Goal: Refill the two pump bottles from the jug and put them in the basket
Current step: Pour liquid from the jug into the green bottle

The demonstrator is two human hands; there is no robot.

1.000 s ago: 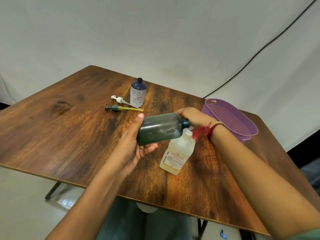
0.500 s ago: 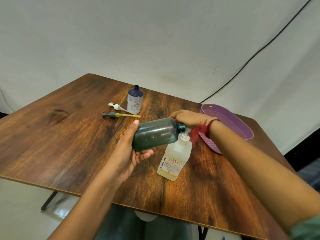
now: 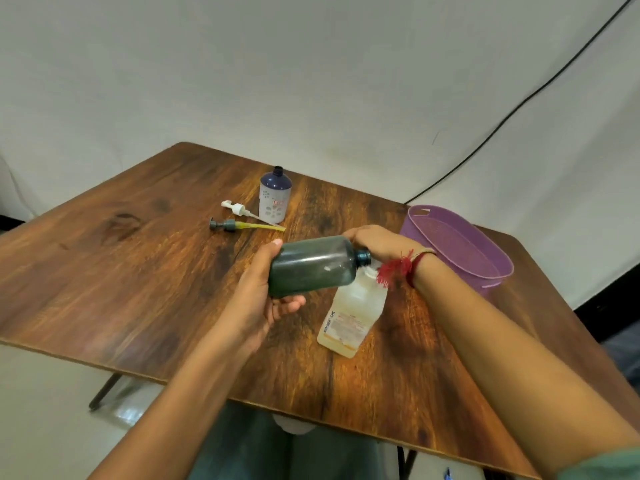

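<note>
Main worry: the dark green bottle (image 3: pixel 313 266) is lying on its side in mid-air with its open neck pointing right. Anything left inside could dribble onto the table (image 3: pixel 138 271), and it'll need tipping upright before any pour.

At the far left of the group, the grey pump (image 3: pixel 227 225) and the white pump (image 3: pixel 237 208) lie loose just beside the blue-and-white bottle (image 3: pixel 275 195), which stands upright with no pump on. I reckon it'd be easy to knock that one over when reaching across, or to mix up the pumps.

The jug (image 3: pixel 353 315) stands near the middle, right under the green bottle's neck. Twisting its cap one-handed could tip it. Neither bottle is in the purple basket (image 3: pixel 457 244) at the far right yet.

Hands: the left hand (image 3: pixel 258 299) is cupped round the green bottle's base, thumb on top and fingers curled underneath, properly holding it. The right hand (image 3: pixel 375 242) is bent down over the jug's top. The bottle neck and wrist hide the fingers there, so I can't tell if it's actually gripping the cap.
</note>
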